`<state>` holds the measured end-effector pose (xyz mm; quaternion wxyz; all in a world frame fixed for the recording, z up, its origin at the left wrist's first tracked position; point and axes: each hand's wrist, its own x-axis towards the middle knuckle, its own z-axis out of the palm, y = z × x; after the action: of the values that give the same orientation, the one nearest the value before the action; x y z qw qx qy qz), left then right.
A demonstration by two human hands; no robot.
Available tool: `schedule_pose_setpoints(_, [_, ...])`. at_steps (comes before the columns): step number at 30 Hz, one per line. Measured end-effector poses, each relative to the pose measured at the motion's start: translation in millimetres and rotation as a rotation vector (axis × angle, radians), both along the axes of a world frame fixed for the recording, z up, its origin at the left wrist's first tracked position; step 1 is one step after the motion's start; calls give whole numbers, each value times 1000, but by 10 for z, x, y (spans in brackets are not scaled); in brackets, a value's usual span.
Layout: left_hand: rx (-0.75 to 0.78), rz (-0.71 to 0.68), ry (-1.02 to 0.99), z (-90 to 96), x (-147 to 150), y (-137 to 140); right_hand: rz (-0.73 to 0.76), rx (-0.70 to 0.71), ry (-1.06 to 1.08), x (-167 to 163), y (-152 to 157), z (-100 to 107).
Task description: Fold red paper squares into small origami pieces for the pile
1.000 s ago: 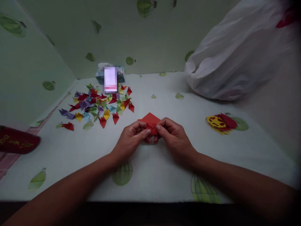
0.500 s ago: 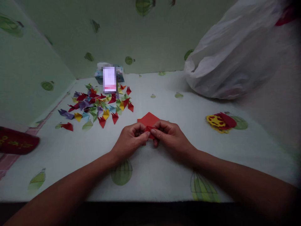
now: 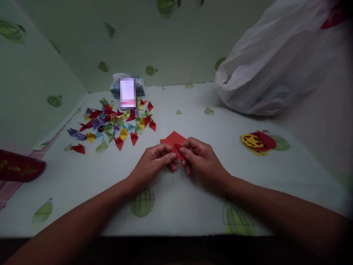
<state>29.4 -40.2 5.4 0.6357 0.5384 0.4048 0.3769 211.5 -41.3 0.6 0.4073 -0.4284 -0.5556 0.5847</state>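
Note:
Between my two hands is a small piece of folded red paper point(image 3: 178, 150), pinched from both sides just above the table. My left hand point(image 3: 158, 159) grips its left edge between thumb and fingers. My right hand point(image 3: 199, 156) pinches the right side, thumb on top, partly covering the folds. Behind the hands, a flat red paper sheet point(image 3: 173, 137) shows its top corner; its lower part is hidden by my fingers and the folded piece. Whether the two are separate pieces I cannot fully tell.
Many colourful folded paper cranes point(image 3: 116, 123) lie in a pile at the left, before a lit phone point(image 3: 128, 92) leaning on a tissue box point(image 3: 140, 86). A white plastic bag point(image 3: 261, 73) stands back right, yellow and red cut-outs point(image 3: 257, 142) nearer. A dark red object point(image 3: 22, 165) sits far left.
My fingers have shifted slightly on the folded red paper, and more of its face now shows between the thumbs. My left fingertips sit a little lower beneath it.

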Motion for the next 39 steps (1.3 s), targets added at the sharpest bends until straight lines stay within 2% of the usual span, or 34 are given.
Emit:
schedule_pose_setpoints(10, [-26, 1, -12, -16, 11, -7, 3, 29, -7, -20, -9, -26])
schedule_pose_setpoints(39, [31, 57, 133, 53, 18, -32, 98, -90, 60, -3, -3, 12])
